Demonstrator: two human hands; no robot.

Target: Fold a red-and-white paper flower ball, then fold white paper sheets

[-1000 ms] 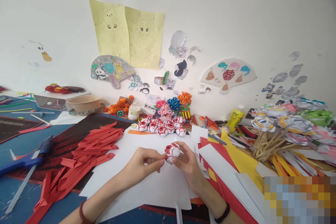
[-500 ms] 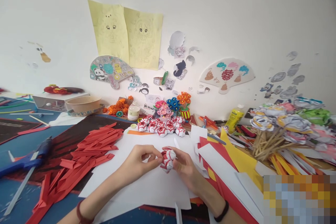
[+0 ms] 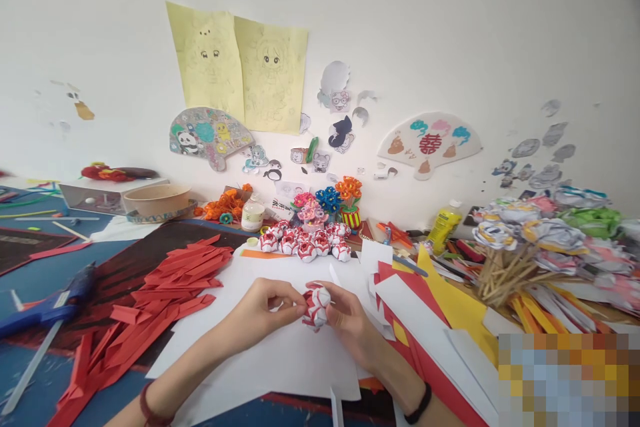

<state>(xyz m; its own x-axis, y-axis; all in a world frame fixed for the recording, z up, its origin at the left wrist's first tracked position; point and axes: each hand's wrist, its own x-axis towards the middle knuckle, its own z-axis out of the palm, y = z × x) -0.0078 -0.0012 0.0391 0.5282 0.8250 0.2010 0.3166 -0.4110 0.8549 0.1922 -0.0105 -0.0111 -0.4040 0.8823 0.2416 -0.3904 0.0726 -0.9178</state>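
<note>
One flower point(image 3: 316, 307), two hands

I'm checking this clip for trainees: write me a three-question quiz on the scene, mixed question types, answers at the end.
1. What does the right hand hold?
A) a pencil
B) a red-and-white paper flower
C) a paintbrush

2. True or false: the blue glue gun lies to the left of the piled red strips.

3. Fill in: the upright yellow bottle has a ____ cap.

Key: 1 B; 2 true; 3 white
</note>
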